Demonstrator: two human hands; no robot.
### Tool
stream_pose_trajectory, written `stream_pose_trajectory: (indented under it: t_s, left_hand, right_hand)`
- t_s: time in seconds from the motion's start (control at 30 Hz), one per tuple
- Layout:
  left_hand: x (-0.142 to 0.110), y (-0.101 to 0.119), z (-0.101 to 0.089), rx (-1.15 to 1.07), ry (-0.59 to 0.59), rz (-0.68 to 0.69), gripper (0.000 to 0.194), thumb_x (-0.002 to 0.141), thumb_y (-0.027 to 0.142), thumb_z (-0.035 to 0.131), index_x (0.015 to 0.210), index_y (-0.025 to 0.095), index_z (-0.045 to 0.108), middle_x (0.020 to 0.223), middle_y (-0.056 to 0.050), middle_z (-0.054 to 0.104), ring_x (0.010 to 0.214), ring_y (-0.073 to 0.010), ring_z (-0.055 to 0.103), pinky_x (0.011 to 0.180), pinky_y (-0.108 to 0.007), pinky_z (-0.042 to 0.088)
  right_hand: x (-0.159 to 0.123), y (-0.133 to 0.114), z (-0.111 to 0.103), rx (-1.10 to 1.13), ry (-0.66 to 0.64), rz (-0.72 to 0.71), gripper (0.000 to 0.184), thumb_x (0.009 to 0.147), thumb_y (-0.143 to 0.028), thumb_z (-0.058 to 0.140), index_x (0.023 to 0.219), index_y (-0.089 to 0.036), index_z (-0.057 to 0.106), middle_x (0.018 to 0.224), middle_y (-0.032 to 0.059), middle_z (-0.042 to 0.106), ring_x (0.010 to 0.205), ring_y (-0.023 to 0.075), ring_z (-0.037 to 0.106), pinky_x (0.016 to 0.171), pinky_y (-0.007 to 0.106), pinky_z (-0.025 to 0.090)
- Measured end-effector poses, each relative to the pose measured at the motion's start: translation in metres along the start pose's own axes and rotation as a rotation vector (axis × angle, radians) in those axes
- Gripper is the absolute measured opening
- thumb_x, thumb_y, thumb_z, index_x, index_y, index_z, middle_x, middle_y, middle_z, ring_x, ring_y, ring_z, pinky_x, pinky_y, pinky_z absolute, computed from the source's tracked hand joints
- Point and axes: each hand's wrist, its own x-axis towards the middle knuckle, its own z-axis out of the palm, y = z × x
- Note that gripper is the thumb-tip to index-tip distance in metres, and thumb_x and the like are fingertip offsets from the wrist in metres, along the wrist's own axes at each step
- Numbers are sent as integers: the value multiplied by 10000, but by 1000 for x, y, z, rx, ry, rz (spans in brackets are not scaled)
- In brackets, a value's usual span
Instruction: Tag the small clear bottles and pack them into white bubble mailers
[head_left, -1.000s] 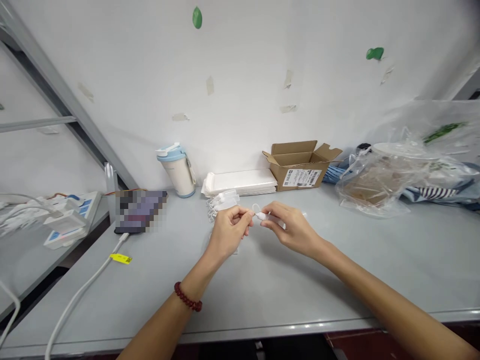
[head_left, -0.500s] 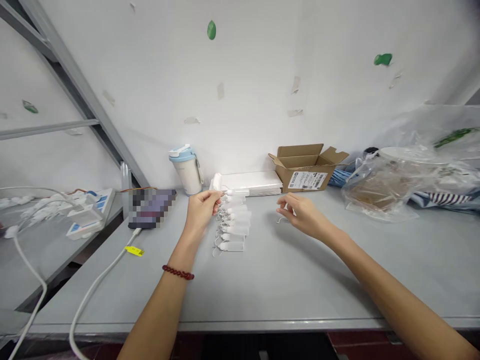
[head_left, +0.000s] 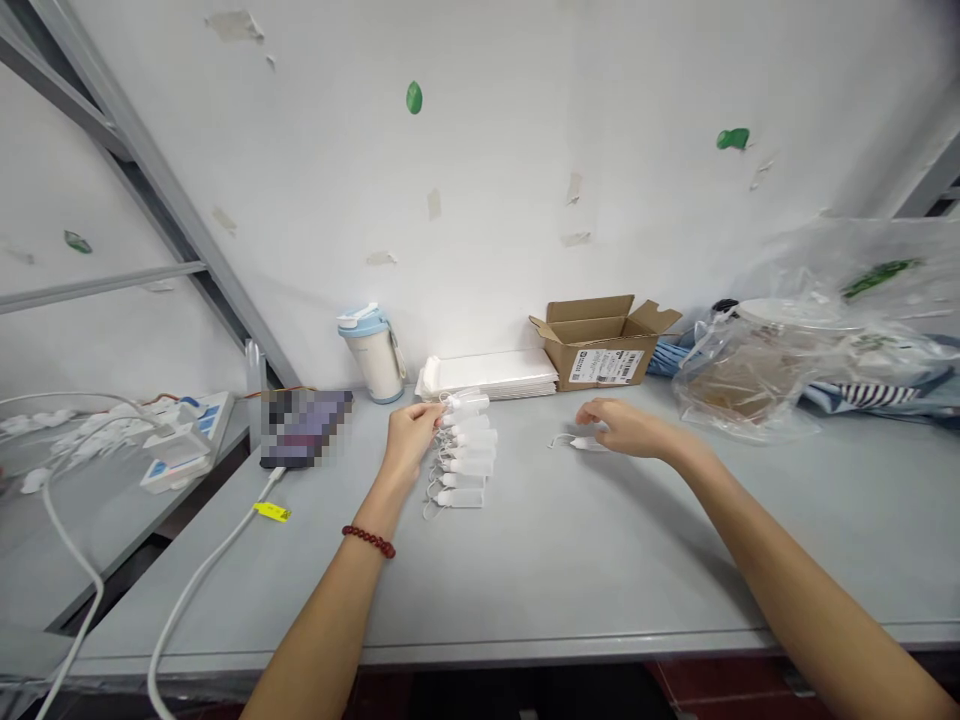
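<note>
Several small translucent white dropper-like bottles (head_left: 471, 467) with thin white cord loops lie on their sides in a column on the grey table. My left hand (head_left: 407, 442) is at the far end of this column, thumb and fingers pinched at the capped end of the farthest bottle (head_left: 468, 403). To the right, a single bottle (head_left: 589, 443) of the same kind lies apart, its cord loop pointing left. My right hand (head_left: 628, 428) hovers over its right end, thumb and fingers apart, hiding part of it.
Behind the column lies a stack of flat white packets (head_left: 495, 372). An open cardboard box (head_left: 600, 345) stands beside it, and a blue-lidded cup (head_left: 373, 355) at the left. A phone (head_left: 307, 428) with a white cable lies further left. Plastic-wrapped items (head_left: 750, 375) sit at the right.
My right hand has moved to the right, uncovering part of the single bottle. My left hand stays at the farthest bottle, which is now turned slightly. The view has shifted a little.
</note>
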Motion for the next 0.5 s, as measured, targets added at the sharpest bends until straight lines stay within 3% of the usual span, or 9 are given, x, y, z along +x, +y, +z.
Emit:
stream_pose_trajectory:
  t_s: [0.2,0.33,0.5]
  left_hand:
    - [5,-6,-2,50,29,33,210,607,321,637,606,111,627,499,46,436,418,-43,293,406,-204,180]
    - [7,-8,-3,110,59,74,228,637,317,617,513,134,558,460,52,393,421,-49,287,411,-208,188]
    - [7,-7,-4,140,78,81,179,649,295,603,582,130,611,504,38,452,442,-62,323,423,-213,216]
  right_hand:
    - [-2,-6,-3,46,-58,18,288,698,-154,538,973,-170,622,1066,106,643,985,245,598,770,304,466]
    - [-1,-5,-3,64,-80,13,289,704,-193,556,986,-174,612,1059,100,642,942,230,612,748,297,470]
    - [1,-6,1,22,-98,77,314,659,-154,593,970,-171,633,957,95,658,833,225,622,636,285,462]
